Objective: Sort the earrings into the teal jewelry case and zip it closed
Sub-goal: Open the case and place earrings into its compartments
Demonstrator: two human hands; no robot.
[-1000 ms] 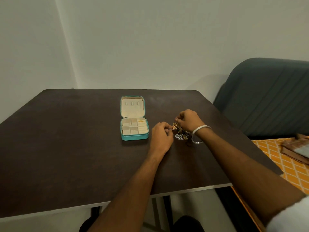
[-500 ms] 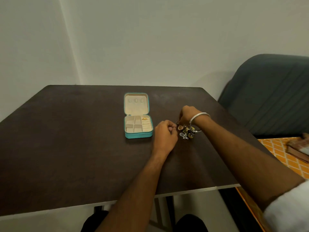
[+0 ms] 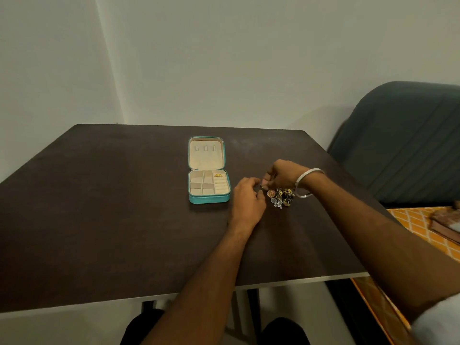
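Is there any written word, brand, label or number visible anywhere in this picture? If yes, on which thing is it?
None can be read.
Teal jewelry case: no print visible.
Earrings: too small to show marks.
Table: plain.

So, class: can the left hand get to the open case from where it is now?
Probably yes. The left hand sits just right of the case, with bare table between them and the lid lying flat open. Whether it pinches anything is unclear.

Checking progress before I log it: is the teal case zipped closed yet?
No, the teal jewelry case lies open on the table, lid flat back, with one gold earring in a compartment.
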